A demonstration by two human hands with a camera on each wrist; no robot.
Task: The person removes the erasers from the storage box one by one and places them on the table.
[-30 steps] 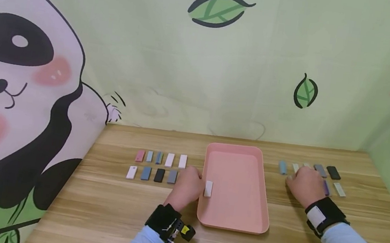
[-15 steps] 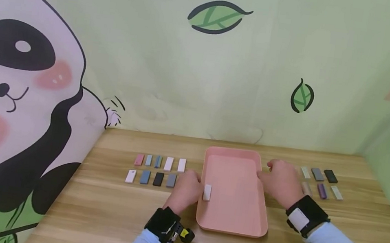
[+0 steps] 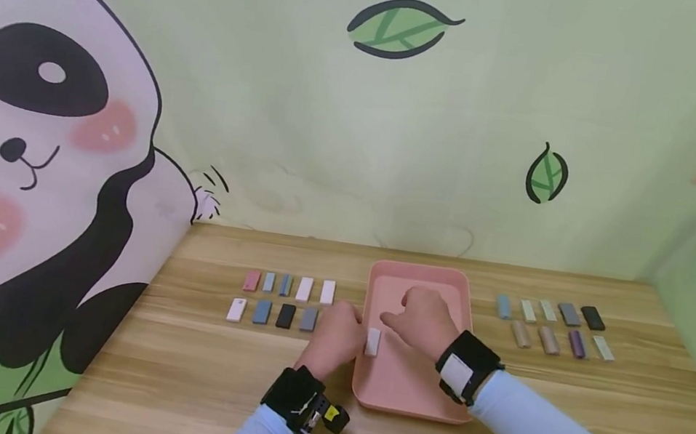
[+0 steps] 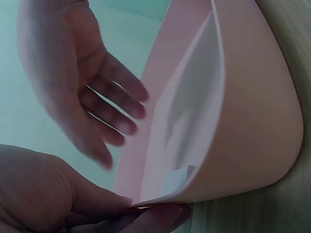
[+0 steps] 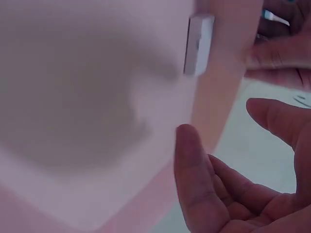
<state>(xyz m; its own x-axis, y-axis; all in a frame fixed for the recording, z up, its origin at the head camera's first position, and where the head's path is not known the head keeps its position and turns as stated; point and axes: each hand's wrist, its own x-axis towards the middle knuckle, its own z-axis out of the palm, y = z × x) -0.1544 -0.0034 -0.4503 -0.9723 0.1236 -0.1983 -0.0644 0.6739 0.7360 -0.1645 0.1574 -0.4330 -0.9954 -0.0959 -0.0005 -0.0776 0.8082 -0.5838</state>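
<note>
My left hand (image 3: 334,340) pinches the left rim of the pink tray (image 3: 417,395); in the left wrist view its thumb lies on the rim with fingers beneath. Inside the tray, beside that same wall, is a small white rectangular block (image 3: 372,342), seen larger as the white block (image 5: 198,46) in the right wrist view. Over the tray, just right of the block, hovers my right hand (image 3: 424,320). Its thumb and forefinger are apart with nothing between them, and the block lies beyond the fingertips (image 5: 187,138).
Left of the tray, two rows of small flat blocks include a pink block (image 3: 252,280) and a black block (image 3: 285,316). Two more rows lie to the right, with a light-blue block (image 3: 503,306) and a purple block (image 3: 578,344). A printed cloth (image 3: 397,143) hangs behind the wooden table (image 3: 200,388).
My right hand has moved left from the right-hand rows, across the tray's right rim, to above the tray near the white block. My left hand stays at the left rim.
</note>
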